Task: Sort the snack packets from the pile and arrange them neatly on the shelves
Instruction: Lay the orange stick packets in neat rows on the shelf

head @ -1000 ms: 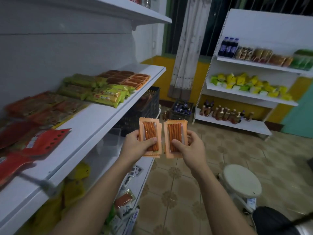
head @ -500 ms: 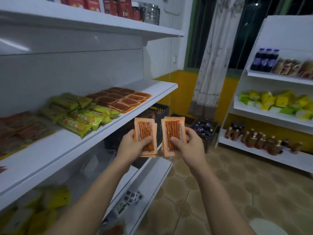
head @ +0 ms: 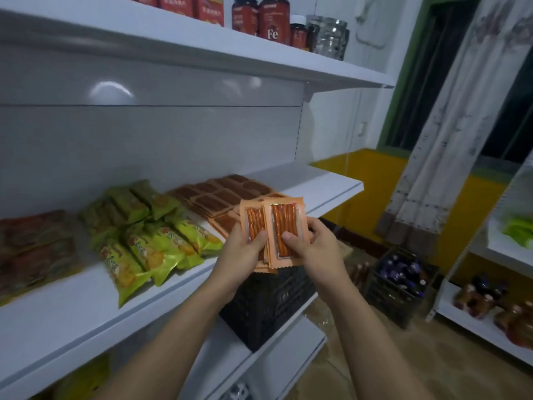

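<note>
White middle shelf (head: 72, 307) carries green snack packets (head: 150, 243) beside flat brown packets (head: 219, 194). Left hand (head: 242, 255) and right hand (head: 317, 249) each hold orange stick-snack packets at the shelf's front edge, fingers clamped on them. Right packet (head: 284, 226) overlaps left packet (head: 253, 220).

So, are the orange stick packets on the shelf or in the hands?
Held: left hand and right hand pinch the orange stick packets in front of the shelf.

Head view, close, down toward shelf (head: 184, 287)
</note>
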A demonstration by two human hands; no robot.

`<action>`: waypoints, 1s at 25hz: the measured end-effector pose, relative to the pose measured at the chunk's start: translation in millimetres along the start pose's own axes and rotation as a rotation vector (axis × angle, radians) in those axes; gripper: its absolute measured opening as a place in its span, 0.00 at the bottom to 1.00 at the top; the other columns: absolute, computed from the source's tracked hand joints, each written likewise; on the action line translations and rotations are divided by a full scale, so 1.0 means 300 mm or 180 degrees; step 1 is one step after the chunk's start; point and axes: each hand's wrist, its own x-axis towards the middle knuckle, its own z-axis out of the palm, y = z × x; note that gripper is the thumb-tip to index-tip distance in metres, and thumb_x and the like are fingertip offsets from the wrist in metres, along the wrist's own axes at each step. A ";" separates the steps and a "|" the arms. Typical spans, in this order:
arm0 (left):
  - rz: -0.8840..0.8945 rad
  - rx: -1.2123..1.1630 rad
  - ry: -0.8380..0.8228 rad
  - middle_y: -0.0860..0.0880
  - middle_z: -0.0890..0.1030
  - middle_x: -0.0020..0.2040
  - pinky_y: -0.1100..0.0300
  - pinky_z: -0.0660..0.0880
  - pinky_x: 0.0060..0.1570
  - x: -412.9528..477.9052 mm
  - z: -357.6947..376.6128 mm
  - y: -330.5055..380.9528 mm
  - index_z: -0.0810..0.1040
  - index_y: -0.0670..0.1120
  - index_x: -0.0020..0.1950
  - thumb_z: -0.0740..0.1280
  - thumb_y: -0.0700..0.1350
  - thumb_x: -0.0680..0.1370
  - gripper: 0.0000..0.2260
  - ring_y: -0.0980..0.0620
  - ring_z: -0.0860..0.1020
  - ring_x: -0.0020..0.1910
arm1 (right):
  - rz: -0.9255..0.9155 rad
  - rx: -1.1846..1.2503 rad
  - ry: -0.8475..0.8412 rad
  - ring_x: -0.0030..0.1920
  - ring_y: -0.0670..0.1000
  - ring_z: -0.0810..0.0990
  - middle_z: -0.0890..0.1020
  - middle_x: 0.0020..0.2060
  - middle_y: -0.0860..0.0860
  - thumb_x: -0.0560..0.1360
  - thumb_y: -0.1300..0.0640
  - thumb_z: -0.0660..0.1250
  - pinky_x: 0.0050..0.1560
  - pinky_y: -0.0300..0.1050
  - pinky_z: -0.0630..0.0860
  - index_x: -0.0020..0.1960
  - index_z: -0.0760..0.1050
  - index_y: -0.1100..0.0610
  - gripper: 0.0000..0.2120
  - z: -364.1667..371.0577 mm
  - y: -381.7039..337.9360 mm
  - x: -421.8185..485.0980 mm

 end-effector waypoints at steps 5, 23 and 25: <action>-0.0042 0.0053 0.0264 0.50 0.84 0.56 0.47 0.80 0.54 0.181 -0.026 0.014 0.74 0.51 0.64 0.58 0.51 0.84 0.11 0.53 0.84 0.51 | -0.0143 -0.0216 -0.0384 0.45 0.45 0.85 0.86 0.45 0.47 0.76 0.56 0.70 0.45 0.40 0.82 0.55 0.80 0.51 0.08 0.093 0.001 0.238; -0.0215 -0.0351 0.3105 0.39 0.84 0.46 0.49 0.81 0.46 0.696 -0.308 0.091 0.81 0.40 0.48 0.67 0.37 0.78 0.03 0.45 0.84 0.41 | 0.0378 -0.0601 -0.2293 0.27 0.51 0.80 0.79 0.34 0.56 0.69 0.65 0.76 0.25 0.42 0.76 0.44 0.77 0.64 0.09 0.556 0.135 1.340; -0.0280 -0.0219 0.3247 0.37 0.84 0.49 0.44 0.79 0.52 0.708 -0.307 0.083 0.82 0.41 0.47 0.69 0.38 0.77 0.02 0.41 0.83 0.46 | 0.0319 -0.1013 -0.2436 0.29 0.52 0.78 0.78 0.33 0.56 0.69 0.66 0.76 0.23 0.43 0.75 0.42 0.76 0.65 0.08 0.598 0.162 1.361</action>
